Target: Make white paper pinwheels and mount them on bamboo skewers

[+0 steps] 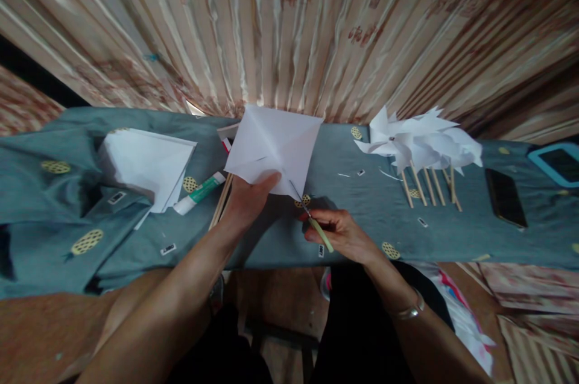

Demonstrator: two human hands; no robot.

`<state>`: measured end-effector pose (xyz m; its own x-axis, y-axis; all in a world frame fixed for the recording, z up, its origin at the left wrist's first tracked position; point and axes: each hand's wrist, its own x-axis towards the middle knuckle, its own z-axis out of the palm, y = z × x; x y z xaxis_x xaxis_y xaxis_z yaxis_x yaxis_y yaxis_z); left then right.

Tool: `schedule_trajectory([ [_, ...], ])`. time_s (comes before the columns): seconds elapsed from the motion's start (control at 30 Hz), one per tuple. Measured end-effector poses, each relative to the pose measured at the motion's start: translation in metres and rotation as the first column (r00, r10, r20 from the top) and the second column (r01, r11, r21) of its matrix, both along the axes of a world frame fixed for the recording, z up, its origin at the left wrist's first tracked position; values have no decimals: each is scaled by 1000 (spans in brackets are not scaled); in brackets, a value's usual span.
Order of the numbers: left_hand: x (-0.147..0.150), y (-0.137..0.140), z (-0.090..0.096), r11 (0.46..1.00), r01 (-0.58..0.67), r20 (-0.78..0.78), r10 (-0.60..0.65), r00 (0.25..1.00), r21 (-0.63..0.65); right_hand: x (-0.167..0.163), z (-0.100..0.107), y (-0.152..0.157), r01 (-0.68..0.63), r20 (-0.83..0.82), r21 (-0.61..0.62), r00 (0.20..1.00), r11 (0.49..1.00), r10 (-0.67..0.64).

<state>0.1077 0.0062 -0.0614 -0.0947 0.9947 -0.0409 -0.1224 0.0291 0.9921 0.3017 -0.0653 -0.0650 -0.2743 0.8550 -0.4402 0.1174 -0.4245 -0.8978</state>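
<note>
A square white sheet of paper (280,134) with diagonal creases is held up over the table by my left hand (251,197), which pinches its near edge with the thumb on top. A short slit shows near the sheet's left corner. My right hand (341,233) is closed around the light green handles of a pair of scissors (322,237). The scissor blades reach into the near corner of the sheet. Beneath my left wrist lie thin wooden sticks (221,200), partly covered by the arm.
A stack of white paper (147,161) and a green and white glue stick (199,193) lie at left. Several white paper pinwheels (420,140) on wooden sticks lie at right, beside a dark phone (505,197) and a blue-framed device (558,164). A curtain (289,28) hangs behind the cloth-covered table (357,197).
</note>
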Motion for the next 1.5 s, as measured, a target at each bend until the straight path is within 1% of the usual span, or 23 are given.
schedule_trajectory([
  [0.13,0,1,0,1000,-13,25,13,1000,25,-1,1,0,0,-32,-12,999,1000,0],
  [0.3,0,0,-3,1000,-15,14,15,1000,12,0,3,0,-12,-3,-3,1000,1000,12],
  [0.5,3,-7,-3,999,39,26,-39,999,-10,1,4,0,-31,1,39,1000,999,31],
  [0.77,2,-9,8,999,26,-6,-27,1000,-37,-1,2,-1,-32,-14,74,999,997,33],
  [0.9,3,-10,10,999,16,0,-16,1000,-47,-1,0,-1,-27,-28,89,999,996,29],
  [1.1,3,-9,6,999,33,36,-32,999,-42,-2,0,0,-21,0,63,1000,998,21],
  [1.23,5,-10,2,999,24,20,-23,1000,-37,-2,0,-1,-23,23,109,1000,994,21],
  [1.4,9,-14,1,995,80,87,-75,993,-54,0,0,-1,-57,74,142,996,988,47],
  [1.5,9,-14,1,996,81,97,-77,992,-45,1,-3,-1,-53,81,161,996,986,40],
])
